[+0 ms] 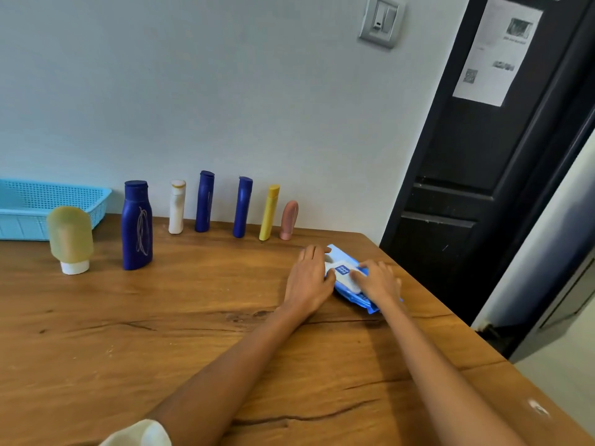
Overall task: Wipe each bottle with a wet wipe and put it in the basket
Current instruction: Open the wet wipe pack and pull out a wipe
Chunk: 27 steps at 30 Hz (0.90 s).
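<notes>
Your left hand [307, 278]: lies flat on the near-left edge of the wipes pack [351, 278], fingers straight and relaxed, pressing it to the desk [193, 317]
Your right hand [378, 280]: rests on the right side of the pack, fingers bent onto its white flap lid [342, 274]; you cannot tell whether they pinch the flap or only press it
Wipes pack: blue, lying flat near the desk's right edge, lid looks closed
Bottles: seven stand in a row along the wall, well apart from your hands: yellowish tube on its white cap [70, 238], large blue bottle [137, 225], white bottle [177, 206], two slim blue bottles [204, 201] [242, 206], yellow bottle [269, 212], pink tube [288, 219]
Basket [19, 220]: light blue, at the far left of the desk, behind the yellowish tube
</notes>
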Each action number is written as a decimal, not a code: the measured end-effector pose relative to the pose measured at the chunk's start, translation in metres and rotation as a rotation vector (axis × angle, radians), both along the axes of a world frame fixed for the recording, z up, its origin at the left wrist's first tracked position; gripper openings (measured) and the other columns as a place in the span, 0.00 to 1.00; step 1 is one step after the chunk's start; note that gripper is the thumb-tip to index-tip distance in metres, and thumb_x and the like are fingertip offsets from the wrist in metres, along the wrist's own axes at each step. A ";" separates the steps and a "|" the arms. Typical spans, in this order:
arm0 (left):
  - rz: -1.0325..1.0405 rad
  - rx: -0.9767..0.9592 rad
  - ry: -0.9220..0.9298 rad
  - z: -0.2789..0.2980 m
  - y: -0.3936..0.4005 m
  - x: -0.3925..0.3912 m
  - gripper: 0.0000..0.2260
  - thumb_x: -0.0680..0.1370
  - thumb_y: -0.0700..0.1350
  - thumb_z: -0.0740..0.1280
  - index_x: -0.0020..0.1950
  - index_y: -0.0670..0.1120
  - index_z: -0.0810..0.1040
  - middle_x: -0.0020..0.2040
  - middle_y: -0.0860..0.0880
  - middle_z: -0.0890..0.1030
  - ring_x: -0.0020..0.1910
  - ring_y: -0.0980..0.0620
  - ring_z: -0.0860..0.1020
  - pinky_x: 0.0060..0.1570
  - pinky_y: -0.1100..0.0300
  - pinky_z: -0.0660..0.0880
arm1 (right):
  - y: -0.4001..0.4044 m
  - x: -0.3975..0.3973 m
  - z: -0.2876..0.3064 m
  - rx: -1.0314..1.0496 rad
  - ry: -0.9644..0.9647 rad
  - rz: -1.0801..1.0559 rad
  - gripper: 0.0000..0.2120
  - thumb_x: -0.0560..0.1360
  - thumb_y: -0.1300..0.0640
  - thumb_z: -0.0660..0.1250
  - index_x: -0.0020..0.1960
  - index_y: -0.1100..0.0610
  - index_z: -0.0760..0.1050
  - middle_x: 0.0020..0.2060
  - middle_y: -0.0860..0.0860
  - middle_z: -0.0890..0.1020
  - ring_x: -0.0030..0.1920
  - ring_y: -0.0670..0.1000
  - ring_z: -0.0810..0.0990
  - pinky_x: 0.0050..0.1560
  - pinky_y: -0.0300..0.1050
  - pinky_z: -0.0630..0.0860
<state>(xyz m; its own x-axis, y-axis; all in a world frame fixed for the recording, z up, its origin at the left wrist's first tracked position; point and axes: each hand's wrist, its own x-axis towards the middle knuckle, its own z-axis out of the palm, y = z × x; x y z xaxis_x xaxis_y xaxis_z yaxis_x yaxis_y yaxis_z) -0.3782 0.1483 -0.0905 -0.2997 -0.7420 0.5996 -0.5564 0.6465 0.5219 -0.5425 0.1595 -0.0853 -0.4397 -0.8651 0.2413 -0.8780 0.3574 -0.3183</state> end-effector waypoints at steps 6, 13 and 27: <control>-0.076 0.134 -0.152 0.005 -0.008 -0.014 0.24 0.79 0.43 0.62 0.73 0.44 0.60 0.71 0.47 0.66 0.67 0.49 0.68 0.56 0.52 0.73 | 0.003 0.013 0.008 -0.010 0.096 0.089 0.24 0.75 0.42 0.64 0.64 0.56 0.73 0.61 0.54 0.73 0.62 0.54 0.70 0.57 0.46 0.68; -0.049 0.265 -0.315 -0.009 -0.024 -0.019 0.38 0.75 0.54 0.68 0.76 0.41 0.53 0.74 0.43 0.61 0.71 0.46 0.64 0.65 0.52 0.67 | -0.006 0.011 0.016 0.133 -0.085 0.058 0.18 0.71 0.42 0.69 0.37 0.57 0.73 0.33 0.52 0.74 0.31 0.48 0.69 0.29 0.39 0.60; -0.054 0.231 -0.299 -0.016 -0.029 -0.020 0.39 0.71 0.59 0.70 0.75 0.43 0.58 0.75 0.46 0.60 0.72 0.48 0.63 0.65 0.53 0.67 | -0.011 0.002 0.034 0.285 -0.111 0.101 0.20 0.72 0.45 0.70 0.57 0.57 0.78 0.51 0.53 0.82 0.43 0.47 0.78 0.35 0.36 0.68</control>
